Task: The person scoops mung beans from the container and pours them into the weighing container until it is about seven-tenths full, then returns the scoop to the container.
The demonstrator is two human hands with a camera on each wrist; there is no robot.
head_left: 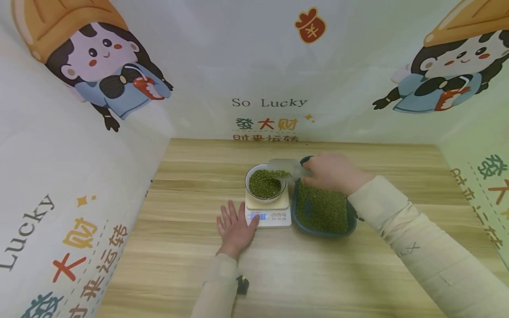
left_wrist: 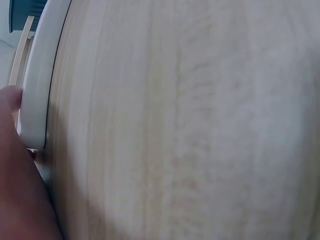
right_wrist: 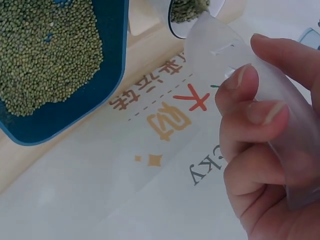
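Observation:
My right hand (head_left: 332, 172) grips a translucent plastic scoop (right_wrist: 295, 135) with curled fingers. The scoop's mouth reaches over the rim of a white bowl (head_left: 266, 200), with green mung beans (head_left: 263, 184) lying in both. Under the bowl is a white kitchen scale (head_left: 280, 204) with a lit display. My left hand (head_left: 235, 232) lies spread along the scale's left front corner, its thumb over part of the display. In the left wrist view the hand (left_wrist: 20, 175) touches the scale's edge (left_wrist: 42, 85).
A dark blue bin (head_left: 318, 232) of mung beans stands right of the scale, below my right forearm. A small black object (head_left: 242, 285) is beside my left wrist. Printed white sheets (head_left: 270, 66) wall the wooden table (head_left: 191, 176) at the back and sides.

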